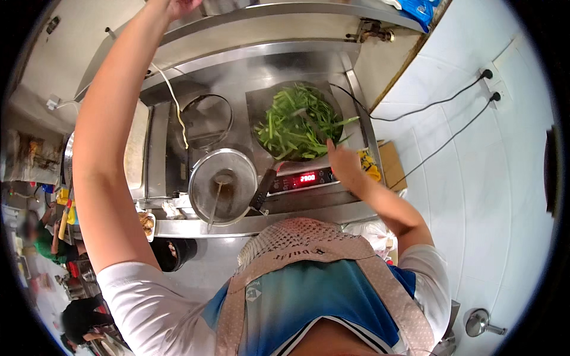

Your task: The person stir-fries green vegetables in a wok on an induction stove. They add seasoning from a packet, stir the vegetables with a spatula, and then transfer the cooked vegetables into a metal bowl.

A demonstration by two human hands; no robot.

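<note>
Green leafy vegetables (294,127) fill a dark wok that stands on an induction cooker (307,179) with a lit red display. My right hand (345,162) is closed at the wok's near right edge, around the end of a blurred spatula (314,127) whose blade lies among the greens. The wok's black handle (263,189) points down and left, held by neither hand. My left hand (180,6) is raised to the shelf at the top edge, beside a metal pot (225,6). It is partly cut off, so its fingers and any hold are hidden.
A metal pot (193,196) with a ladle (216,200) stands left of the wok handle. Behind it lies a round glass lid (208,119); a pale cord (176,107) hangs nearby. Black cables (427,107) run to wall sockets at right. Other people (51,240) are at far left.
</note>
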